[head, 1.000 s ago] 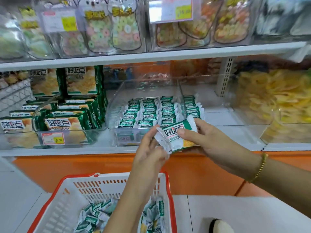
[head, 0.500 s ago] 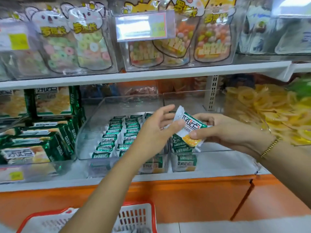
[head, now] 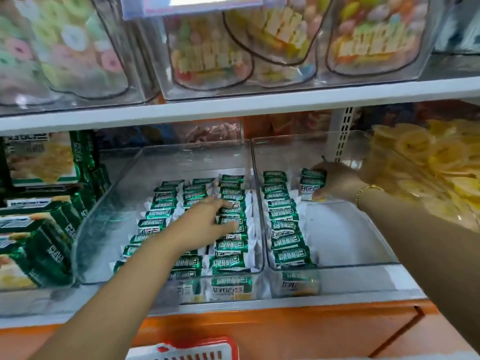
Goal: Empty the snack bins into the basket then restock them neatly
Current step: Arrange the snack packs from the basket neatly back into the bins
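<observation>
In right bin point(head: 345, 237), right hand point(head: 336, 181) grip curled round snack packet point(head: 310, 187); left hand point(head: 205, 224), grip flat open, touches packet rows point(head: 166, 201).

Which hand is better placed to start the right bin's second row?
The right hand: it grips a packet at the right bin's back, beside its row; the left hand touches the left bin's packets.

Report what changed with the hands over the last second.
The right hand carried the green-and-white foil snack packet into the right clear plastic bin, still gripping it. The left hand let go and rests on packet rows in the left clear plastic bin. Bins stayed put.
</observation>
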Demonstrator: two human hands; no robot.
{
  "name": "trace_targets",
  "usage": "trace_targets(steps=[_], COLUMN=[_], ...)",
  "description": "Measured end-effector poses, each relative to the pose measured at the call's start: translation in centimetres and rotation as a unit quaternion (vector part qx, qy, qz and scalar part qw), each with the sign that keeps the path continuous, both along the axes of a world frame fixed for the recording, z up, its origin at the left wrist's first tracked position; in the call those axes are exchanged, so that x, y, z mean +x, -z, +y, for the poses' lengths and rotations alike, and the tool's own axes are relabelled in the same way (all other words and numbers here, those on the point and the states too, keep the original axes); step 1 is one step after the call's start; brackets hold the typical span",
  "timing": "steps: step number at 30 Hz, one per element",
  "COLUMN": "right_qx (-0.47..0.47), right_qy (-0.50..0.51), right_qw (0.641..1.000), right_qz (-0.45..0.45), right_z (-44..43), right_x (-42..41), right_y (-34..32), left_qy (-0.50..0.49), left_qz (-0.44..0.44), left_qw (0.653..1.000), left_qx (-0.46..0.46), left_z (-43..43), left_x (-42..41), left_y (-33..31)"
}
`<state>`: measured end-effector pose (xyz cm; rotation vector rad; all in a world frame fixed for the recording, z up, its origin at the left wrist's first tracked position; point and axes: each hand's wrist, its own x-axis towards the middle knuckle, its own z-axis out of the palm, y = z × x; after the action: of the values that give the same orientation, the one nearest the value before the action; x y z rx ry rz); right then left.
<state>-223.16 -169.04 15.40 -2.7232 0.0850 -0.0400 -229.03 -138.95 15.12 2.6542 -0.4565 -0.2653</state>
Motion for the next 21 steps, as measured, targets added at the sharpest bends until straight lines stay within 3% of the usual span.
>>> trace_targets(steps=[6, 10, 18, 21], right_qx=[-0.055, 0.029, 0.036, 0.017], right_qy=[-0.038, 0.05, 0.049, 0.037], right_qw=[0.997, 0.997, 0.998, 0.995], right_qz=[-0.035, -0.057, -0.026, -0.088], right_z=[0.4, 0.2, 1.1, 1.8], right_x=[1.7, 1.7, 0.2, -2.7], right_y=[1.5, 1.6, 1.0, -1.2], left_qy=[-0.007, 0.003, -0.009, -0.038], left_qz=[-0.016, -0.028, -0.016, -0.121], left_qw=[1.0, 1.0, 0.999, 0.988], left_qx=[-0.012, -0.014, -0.036, -0.09], left_z=[-0.2, 0.0, 0.5, 1.0], left_x=[0.1, 0.5, 0.3, -2.0], left_y=[0.5, 0.9, 0.3, -0.8])
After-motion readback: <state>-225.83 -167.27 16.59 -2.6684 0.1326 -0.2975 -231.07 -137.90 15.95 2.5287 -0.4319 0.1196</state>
